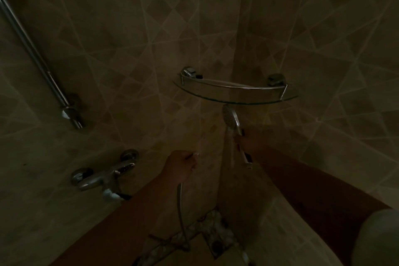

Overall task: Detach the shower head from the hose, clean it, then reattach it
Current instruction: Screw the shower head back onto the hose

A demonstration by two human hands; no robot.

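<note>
At the upper left of the frame a chrome slide rail [32, 54] runs down the tiled wall, with no holder in view on it. Lower left, the chrome wall mixer tap [103, 176] sits idle, its lever level. Just left of centre the left hand [182, 166] is closed in a fist around the end of the silvery flexible hose [180, 203], which hangs down from it toward the patterned floor strip; holding it up probably keeps the coupling from dropping. In this dim light I cannot tell whether anything else is in that fist. Right of centre the right hand [248, 141] grips the chrome handheld shower head [232, 121] by its handle, face turned left, just below the curved glass corner shelf [235, 90]. Head and hose appear apart, so detaching looks done and cleaning comes next.
</note>
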